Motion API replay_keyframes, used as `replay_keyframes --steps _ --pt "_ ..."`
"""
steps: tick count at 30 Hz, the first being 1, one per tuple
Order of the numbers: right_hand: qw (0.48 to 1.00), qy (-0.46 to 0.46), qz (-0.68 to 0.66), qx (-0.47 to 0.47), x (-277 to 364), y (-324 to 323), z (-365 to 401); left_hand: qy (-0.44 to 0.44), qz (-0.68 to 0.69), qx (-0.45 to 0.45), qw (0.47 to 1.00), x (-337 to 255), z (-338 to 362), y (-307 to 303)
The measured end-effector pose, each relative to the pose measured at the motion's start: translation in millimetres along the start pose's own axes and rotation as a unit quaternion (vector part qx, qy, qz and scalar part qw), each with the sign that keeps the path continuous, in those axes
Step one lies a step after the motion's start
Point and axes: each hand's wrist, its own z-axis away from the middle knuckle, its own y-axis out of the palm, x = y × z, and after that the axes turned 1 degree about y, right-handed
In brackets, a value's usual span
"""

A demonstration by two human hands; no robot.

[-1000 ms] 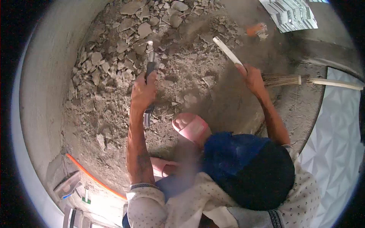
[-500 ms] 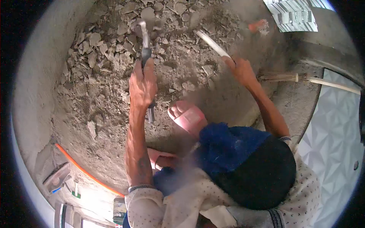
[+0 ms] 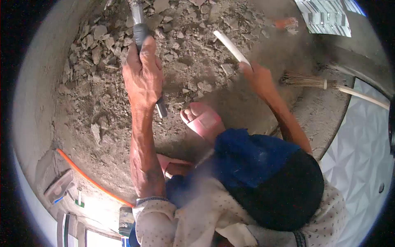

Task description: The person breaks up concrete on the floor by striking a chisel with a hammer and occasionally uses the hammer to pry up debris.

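Note:
My left hand (image 3: 142,78) is closed around the dark grip of a hammer (image 3: 139,18), its metal shaft pointing up. The hammer's head is cut off or blurred at the top edge, and the handle's butt sticks out below my palm. On the right, my right hand (image 3: 258,78) is closed on a pale stick (image 3: 231,47) that slants up and left; its other end is hidden by the hand. Beneath both hands lies broken grey rubble (image 3: 185,53) over a dusty floor. A foot in a pink sandal (image 3: 204,122) is planted between my arms.
A broom (image 3: 306,80) lies at the right near a white patterned panel (image 3: 358,136). An orange hose (image 3: 88,178) and a float-like tool (image 3: 59,187) are at lower left. A reddish object (image 3: 284,23) sits at upper right. Dust hangs around my right arm.
My left hand has moved up and left with the hammer, so its head nears the top edge. My right hand keeps holding the pale stick in nearly the same place.

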Motion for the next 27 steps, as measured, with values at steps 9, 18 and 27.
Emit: replay_keyframes --steps 9,18,27 --pt "0.998 0.061 -0.015 0.005 -29.5 7.0 45.7 -0.025 -0.023 0.033 0.999 38.5 7.2 -6.9" --pt "0.998 0.005 0.058 -0.021 -19.9 4.1 1.1 0.002 -0.030 0.057 0.998 63.3 11.7 -4.5" --pt "0.972 -0.123 0.198 -0.036 8.0 -25.5 -1.9 -0.059 -0.009 -0.066 0.996 51.9 24.7 16.1"
